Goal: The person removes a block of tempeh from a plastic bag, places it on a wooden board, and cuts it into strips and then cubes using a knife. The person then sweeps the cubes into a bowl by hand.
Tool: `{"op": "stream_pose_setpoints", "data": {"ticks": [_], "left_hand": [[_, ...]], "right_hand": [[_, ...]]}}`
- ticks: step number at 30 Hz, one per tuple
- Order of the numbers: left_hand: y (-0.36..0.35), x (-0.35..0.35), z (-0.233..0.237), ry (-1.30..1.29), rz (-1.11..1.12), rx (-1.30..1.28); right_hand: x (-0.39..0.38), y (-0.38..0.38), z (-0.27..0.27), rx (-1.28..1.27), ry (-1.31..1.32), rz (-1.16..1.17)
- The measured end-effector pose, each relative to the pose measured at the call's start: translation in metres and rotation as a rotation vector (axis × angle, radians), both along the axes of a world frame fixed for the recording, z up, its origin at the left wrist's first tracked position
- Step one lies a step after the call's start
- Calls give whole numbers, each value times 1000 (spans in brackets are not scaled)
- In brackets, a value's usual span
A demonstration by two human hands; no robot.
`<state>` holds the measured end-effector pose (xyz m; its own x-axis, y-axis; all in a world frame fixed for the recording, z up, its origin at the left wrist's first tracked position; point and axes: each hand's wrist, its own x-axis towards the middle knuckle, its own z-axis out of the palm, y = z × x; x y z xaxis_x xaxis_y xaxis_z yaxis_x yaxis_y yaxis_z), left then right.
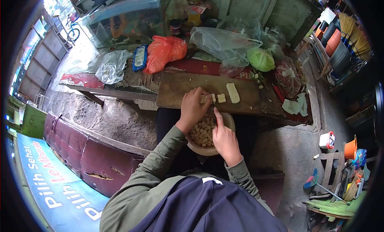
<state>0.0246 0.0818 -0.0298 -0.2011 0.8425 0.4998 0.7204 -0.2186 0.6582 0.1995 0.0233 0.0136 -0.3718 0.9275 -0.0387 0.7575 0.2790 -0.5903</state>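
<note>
My left hand (193, 109) presses a pale strip of food, which looks like tempeh, against the wooden cutting board (176, 87), its fingers closed around it. In my right hand (227, 143) is a knife (215, 106), its blade at the end of the strip and my index finger stretched along it. Just right of the blade lies a small cut piece (221, 98). A longer pale slab (232, 93) rests farther right on the board. Below the board's near edge, a bowl (230, 122) on my lap holds many pale cubes (203, 132), partly hidden by my hands.
Behind the board are a red plastic bag (166, 52), clear plastic bags (220, 42) and a cabbage (261, 60). A blue-edged sponge-like pad (139, 58) lies left. A red-handled tool (279, 93) is at right. A torn maroon seat (96, 160) stands at lower left.
</note>
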Motion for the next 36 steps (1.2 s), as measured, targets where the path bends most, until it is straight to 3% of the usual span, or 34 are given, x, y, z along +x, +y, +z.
{"op": "stream_pose_setpoints", "data": {"ticks": [6, 8, 13, 18, 21, 30, 33, 36], "left_hand": [[-3, 0, 6, -21, -4, 13], [-2, -2, 4, -50, -16, 2], [-4, -6, 3, -98, -9, 23], [-3, -5, 1, -100, -9, 42], [-3, -4, -1, -100, -11, 44], [-3, -4, -1, -77, -10, 66], [-3, -9, 1, -137, -57, 16], [-7, -12, 4, -128, -25, 76]], "right_hand": [[3, 2, -12, -31, 22, -13], [9, 10, -15, -179, 240, -5], [4, 0, 16, -33, 121, -5], [-9, -11, 10, 44, 35, 39], [-12, -11, 9, -49, 37, 19], [-13, -7, -20, -7, 114, 2], [-4, 2, -10, -178, 219, 14], [-3, -1, 6, -80, 182, 29]]}}
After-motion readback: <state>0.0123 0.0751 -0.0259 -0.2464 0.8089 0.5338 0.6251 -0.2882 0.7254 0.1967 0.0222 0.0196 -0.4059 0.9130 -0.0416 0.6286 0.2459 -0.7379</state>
